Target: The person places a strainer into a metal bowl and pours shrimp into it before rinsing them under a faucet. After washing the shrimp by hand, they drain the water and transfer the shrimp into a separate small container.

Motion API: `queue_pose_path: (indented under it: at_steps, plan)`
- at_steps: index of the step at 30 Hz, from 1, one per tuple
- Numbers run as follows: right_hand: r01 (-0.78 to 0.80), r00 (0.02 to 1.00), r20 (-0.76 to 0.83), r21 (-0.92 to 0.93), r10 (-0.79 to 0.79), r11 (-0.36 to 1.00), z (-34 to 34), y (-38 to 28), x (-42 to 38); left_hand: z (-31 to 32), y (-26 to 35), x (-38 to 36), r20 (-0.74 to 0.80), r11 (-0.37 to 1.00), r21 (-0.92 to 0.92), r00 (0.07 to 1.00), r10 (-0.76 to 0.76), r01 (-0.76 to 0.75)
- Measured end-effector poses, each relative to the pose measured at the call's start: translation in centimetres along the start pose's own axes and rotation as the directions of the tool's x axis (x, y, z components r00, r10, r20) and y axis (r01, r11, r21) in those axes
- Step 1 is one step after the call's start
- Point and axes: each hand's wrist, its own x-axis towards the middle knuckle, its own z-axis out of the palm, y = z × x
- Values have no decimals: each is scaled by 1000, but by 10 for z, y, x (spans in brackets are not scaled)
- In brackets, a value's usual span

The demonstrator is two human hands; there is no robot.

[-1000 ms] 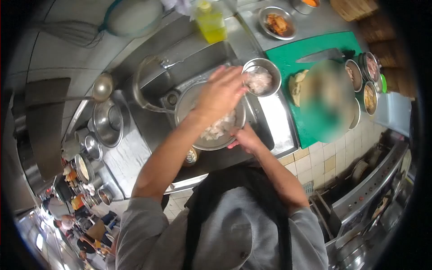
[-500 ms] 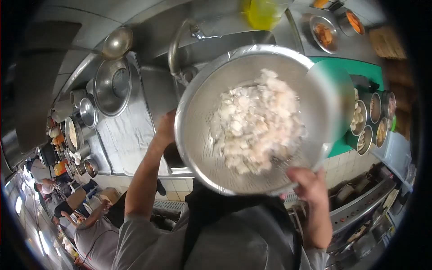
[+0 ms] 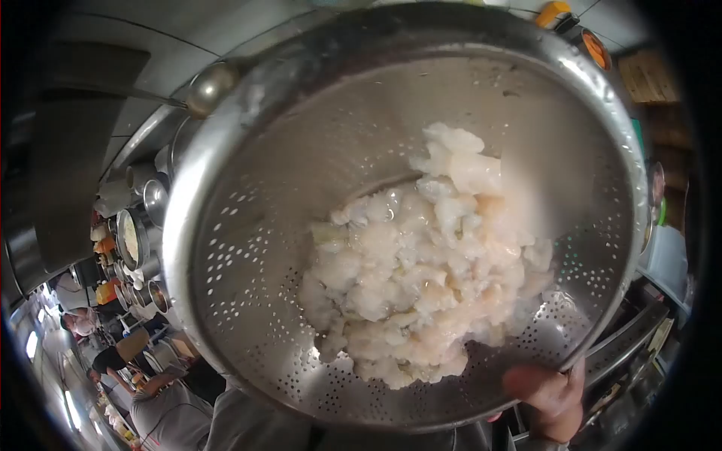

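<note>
A large metal colander [image 3: 248, 173] fills most of the head view, lifted close to the camera with its open top facing me. A heap of wet, pale chunks [image 3: 421, 278], whitish with pinkish parts, lies in it; they look like raw seafood, but I cannot make out the exact kind. My right hand [image 3: 553, 398] is closed on the lower right rim, thumb over the edge and fingers mostly hidden underneath. My left hand does not show; the colander covers the area on that side.
At the upper left hangs a ladle [image 3: 213, 89]. Several pans and bowls line the left counter, among them a pan with pale contents [image 3: 129, 239]. A container of orange food [image 3: 594, 49] stands upper right. Another person [image 3: 162, 406] is at the lower left.
The colander has come up much closer to the camera, now covering the sink, the faucet and most of the green board. My left hand has gone out of sight behind it.
</note>
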Motion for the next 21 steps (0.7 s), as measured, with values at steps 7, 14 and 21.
queue_pose_path:
  at_steps: [7,14,21]
  plan:
    - [168,981,122,-115,-154,979,-39,23,-6,-34,-4,25,-191,862,-505,980,-50,-55]
    - [-108,941,336,163,47,981,72,34,104,-84,80,23,-475,648,-622,870,134,-439]
    - [-38,923,383,194,-40,980,95,127,211,-27,200,36,-433,720,-477,848,307,-504]
